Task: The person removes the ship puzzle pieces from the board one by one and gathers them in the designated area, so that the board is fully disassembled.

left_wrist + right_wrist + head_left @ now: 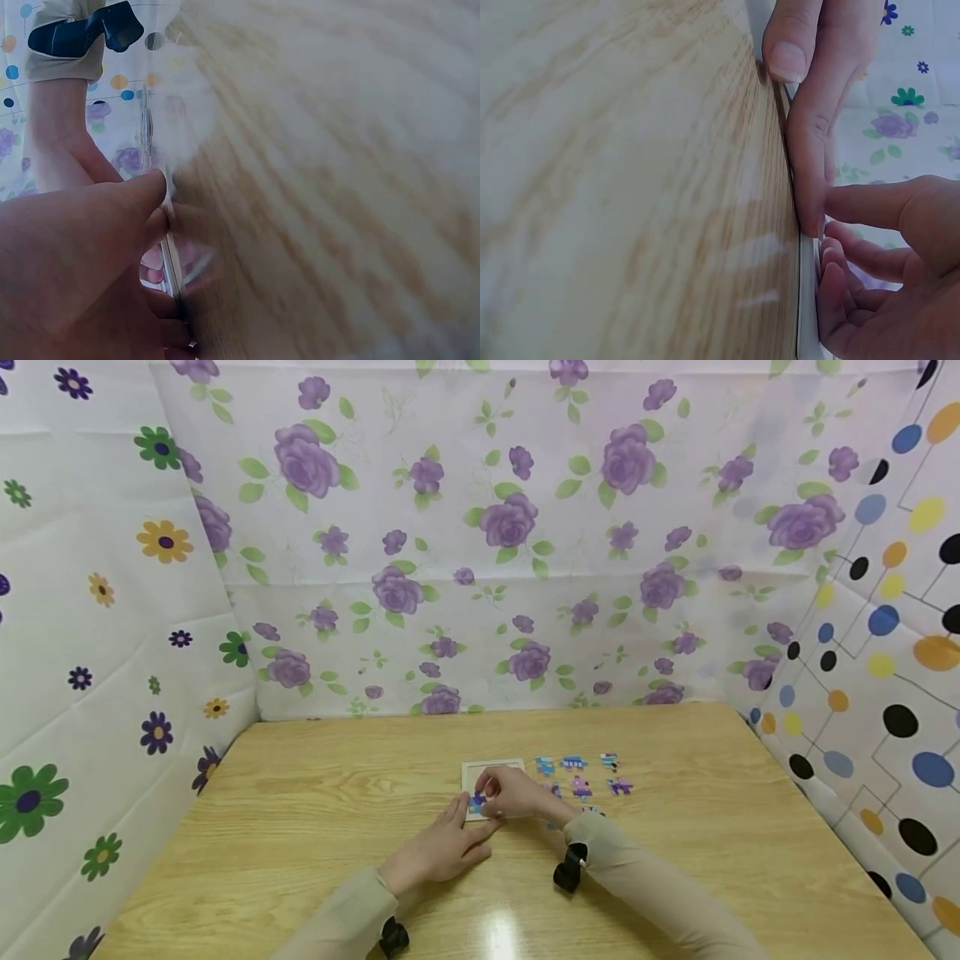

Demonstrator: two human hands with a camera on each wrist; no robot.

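A small white-framed puzzle board (517, 763) lies on the table, with blue and purple puzzle pieces (477, 802) in its lower left part. My right hand (513, 793) is over the board, thumb and fingers curled in around a puzzle piece there; the hand hides much of the board. In the right wrist view, the thumb (866, 206) and fingers come together low at the board's edge. My left hand (442, 847) lies at the board's near left corner, fingers extended along its side and thumb at the near edge, touching the frame.
Loose jigsaw pieces (573, 763) lie in rough rows right of the board, some partly behind my right wrist. The wooden table (337, 777) is bounded by a floral cloth (450, 610) at the back and patterned cloths on both sides.
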